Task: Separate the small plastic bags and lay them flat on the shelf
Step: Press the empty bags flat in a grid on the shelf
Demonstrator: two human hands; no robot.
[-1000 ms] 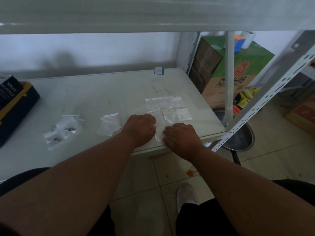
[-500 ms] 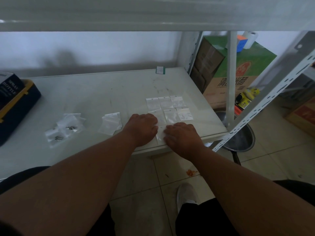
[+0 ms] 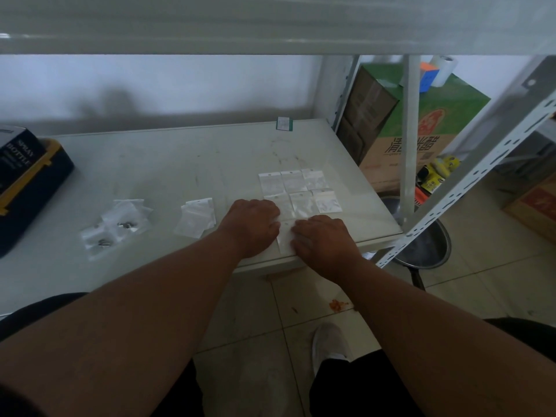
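Our left hand [image 3: 252,225] and right hand [image 3: 323,239] press one thin clear bag [image 3: 285,237] flat at front edge of scuffed white shelf [image 3: 168,164], fingers relaxed, gripping nothing. Beyond it, six flat bags [image 3: 299,190] in two rows of three (glossy, rectangular). Loose pile [image 3: 197,217] lies left.

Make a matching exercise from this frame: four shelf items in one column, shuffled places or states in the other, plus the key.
Things:
1. flat-laid bags
2. loose stack of empty bags
3. bags with metal parts
4. dark box with yellow trim

Places or states:
A. far left end of the shelf
B. neat grid just beyond the hands
C. heap left of the left hand
D. scattered pile between the stack and the box

Pairs: 1-B, 2-C, 3-D, 4-A
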